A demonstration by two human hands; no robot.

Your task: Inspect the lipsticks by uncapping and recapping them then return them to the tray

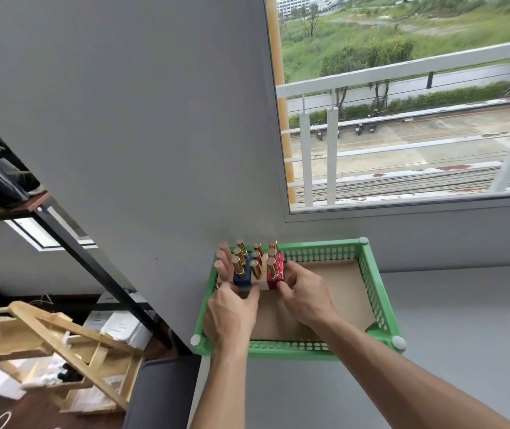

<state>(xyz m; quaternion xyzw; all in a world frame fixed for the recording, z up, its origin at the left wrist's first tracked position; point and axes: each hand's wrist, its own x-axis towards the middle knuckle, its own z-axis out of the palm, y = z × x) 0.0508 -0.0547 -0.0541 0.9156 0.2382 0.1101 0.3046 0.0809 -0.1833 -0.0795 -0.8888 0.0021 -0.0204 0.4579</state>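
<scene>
A green perforated tray (380,292) with a cardboard floor sits on a grey table against the wall. In its far left corner stand several upright lipsticks (255,264) with gold tops and blue, pink and red bases, plus a few pale pink ones at the left. My left hand (232,311) reaches into the tray, fingertips against the front of the blue-based lipsticks. My right hand (304,292) touches the red-based lipsticks from the right, its fingers curled on their front lower edge. Whether either hand truly grips a lipstick is unclear.
The grey table (448,351) stretches right and toward me. A window (402,103) opens behind the tray. A black-framed shelf (86,258) and a wooden rack (46,342) stand at the left, with a dark chair back (160,394) beside the table edge.
</scene>
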